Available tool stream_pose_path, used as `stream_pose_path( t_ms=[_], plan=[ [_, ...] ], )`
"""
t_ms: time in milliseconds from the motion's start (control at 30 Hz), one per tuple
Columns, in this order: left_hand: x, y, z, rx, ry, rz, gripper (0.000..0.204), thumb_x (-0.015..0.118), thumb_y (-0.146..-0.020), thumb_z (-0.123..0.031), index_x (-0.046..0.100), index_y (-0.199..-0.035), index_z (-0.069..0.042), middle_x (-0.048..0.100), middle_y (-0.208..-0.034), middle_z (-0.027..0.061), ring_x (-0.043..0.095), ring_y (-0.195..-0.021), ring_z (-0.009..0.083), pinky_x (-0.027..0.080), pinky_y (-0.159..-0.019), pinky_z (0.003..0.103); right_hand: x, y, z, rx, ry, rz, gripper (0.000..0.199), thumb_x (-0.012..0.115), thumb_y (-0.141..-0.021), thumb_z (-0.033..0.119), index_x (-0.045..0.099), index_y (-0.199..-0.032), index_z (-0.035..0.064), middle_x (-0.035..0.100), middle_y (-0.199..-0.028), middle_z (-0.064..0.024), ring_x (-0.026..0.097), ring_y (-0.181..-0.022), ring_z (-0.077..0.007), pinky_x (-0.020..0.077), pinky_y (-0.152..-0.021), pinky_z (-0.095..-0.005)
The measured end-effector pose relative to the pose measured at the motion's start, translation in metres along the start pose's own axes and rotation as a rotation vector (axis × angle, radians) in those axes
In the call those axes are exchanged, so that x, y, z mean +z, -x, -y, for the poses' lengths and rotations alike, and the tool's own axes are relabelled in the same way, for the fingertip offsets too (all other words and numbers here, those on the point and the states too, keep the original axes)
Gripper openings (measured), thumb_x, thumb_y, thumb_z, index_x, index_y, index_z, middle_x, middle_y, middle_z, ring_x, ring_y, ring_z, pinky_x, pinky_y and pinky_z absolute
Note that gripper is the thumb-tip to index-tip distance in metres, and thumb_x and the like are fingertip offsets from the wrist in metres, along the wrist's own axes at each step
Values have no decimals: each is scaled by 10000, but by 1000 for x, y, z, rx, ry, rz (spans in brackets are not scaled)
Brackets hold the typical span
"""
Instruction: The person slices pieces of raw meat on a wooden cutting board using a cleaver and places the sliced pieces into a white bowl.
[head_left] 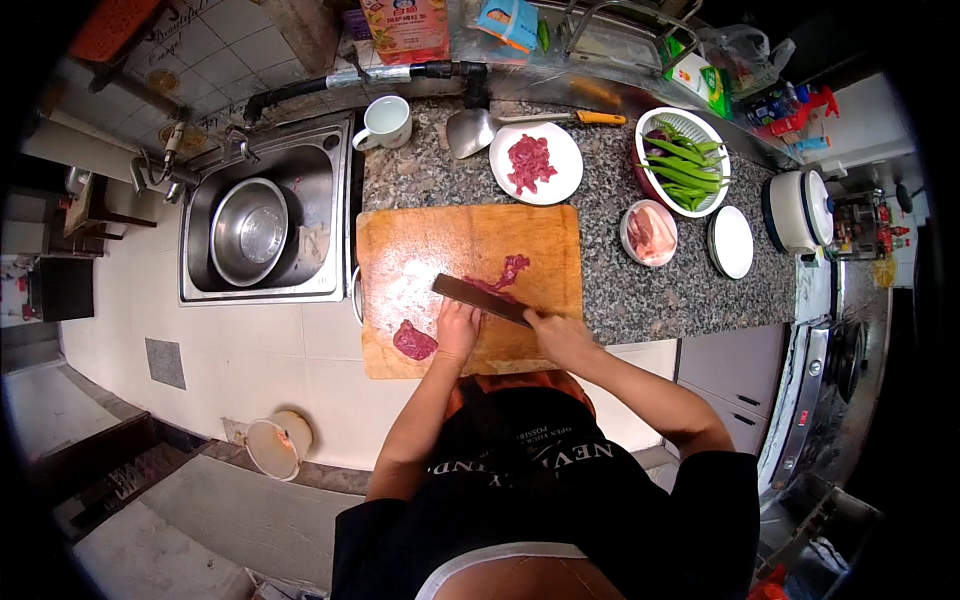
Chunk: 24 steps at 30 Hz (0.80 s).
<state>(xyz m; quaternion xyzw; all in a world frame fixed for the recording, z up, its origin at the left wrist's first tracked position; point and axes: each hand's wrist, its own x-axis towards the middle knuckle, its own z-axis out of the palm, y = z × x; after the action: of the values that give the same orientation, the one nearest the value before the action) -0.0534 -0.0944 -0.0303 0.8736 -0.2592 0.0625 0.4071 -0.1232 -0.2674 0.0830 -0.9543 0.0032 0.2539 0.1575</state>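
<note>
My right hand (558,338) grips the handle of a cleaver (480,299), whose dark blade slants across a wooden cutting board (400,240). Right against the near side of the blade, my left hand (458,328) rests with its fingers curled in; what lies beneath them is hidden. Cut red meat slices (514,268) sit just beyond the blade. A small chunk of raw meat (414,341) lies on the board to the left of my left hand. Past the board, a white plate (565,165) carries a pile of sliced red meat (531,163).
At left is a sink (330,200) with a metal basin (250,232). Behind the board stand a mug (386,122) and a spatula (470,132). To the right are a basket of green peppers (685,165), a bowl of meat (649,234), white plates (732,243) and a white pot (797,212).
</note>
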Motion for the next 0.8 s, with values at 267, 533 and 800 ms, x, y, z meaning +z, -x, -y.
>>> stream_pose_path(
  t_ms=[267,533,800],
  plan=[
    [-4,-2,-3,6,34,-15,160,652,-697,-23,640,-857,-32,614,-930,127,562,-879,306,486,-756,364,4,-8,-1,-46,-58,-71,347,421,-799,89,477,-1141,77,617,-776,-220,614,-731,-396,477,-630,-497],
    [-8,-8,-10,26,78,15,132,633,-739,-10,640,-870,-24,601,-876,140,552,-899,316,453,-808,360,-17,-35,15,-10,2,-118,267,444,-797,88,502,-1056,57,632,-784,-186,631,-741,-353,490,-629,-468],
    [-15,-3,-8,-65,22,0,133,618,-724,6,632,-856,-6,599,-893,171,541,-858,340,441,-805,378,-14,14,3,-39,29,-98,314,458,-765,72,491,-1078,58,618,-686,-196,620,-639,-370,476,-558,-481]
  ],
)
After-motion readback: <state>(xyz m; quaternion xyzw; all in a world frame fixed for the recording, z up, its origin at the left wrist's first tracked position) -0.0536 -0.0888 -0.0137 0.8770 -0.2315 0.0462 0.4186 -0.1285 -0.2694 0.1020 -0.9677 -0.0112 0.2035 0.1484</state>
